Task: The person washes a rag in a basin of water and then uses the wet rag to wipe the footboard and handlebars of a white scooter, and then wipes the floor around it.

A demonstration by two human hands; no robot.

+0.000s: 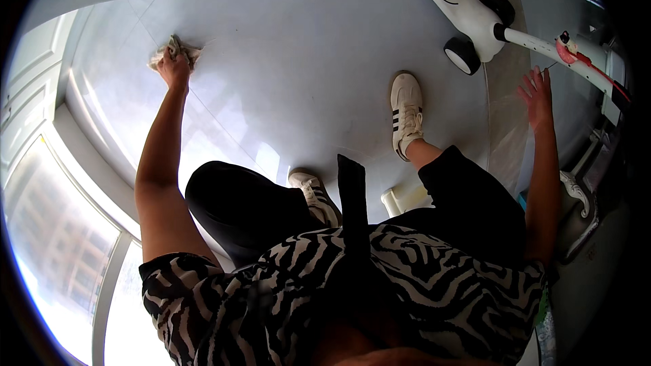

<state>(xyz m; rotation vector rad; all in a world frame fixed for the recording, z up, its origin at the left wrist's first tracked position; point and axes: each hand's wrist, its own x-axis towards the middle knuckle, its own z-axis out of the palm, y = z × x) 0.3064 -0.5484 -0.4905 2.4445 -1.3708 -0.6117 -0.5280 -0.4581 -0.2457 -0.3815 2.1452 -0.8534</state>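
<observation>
My left hand (174, 67) presses a crumpled, light-coloured cloth (194, 55) against the glossy pale tiled floor (285, 61), on the left of the view. The fingers are bent over the cloth. Over on the right, my right hand (539, 94) is raised with its fingers spread, holding nothing. Just above it in the picture runs the white stem (546, 51) of a wheeled scooter, with a red and white figure (566, 51) fixed on it. I cannot tell whether the fingertips touch the stem.
The scooter's black-rimmed wheel (462, 55) stands on the floor ahead of my white sneaker (407, 107). White panelled doors (43, 58) and a bright window (61, 223) line the left side. Ornate trim (577, 193) of some object shows at right, and a cream-coloured object (391, 202) lies between my legs.
</observation>
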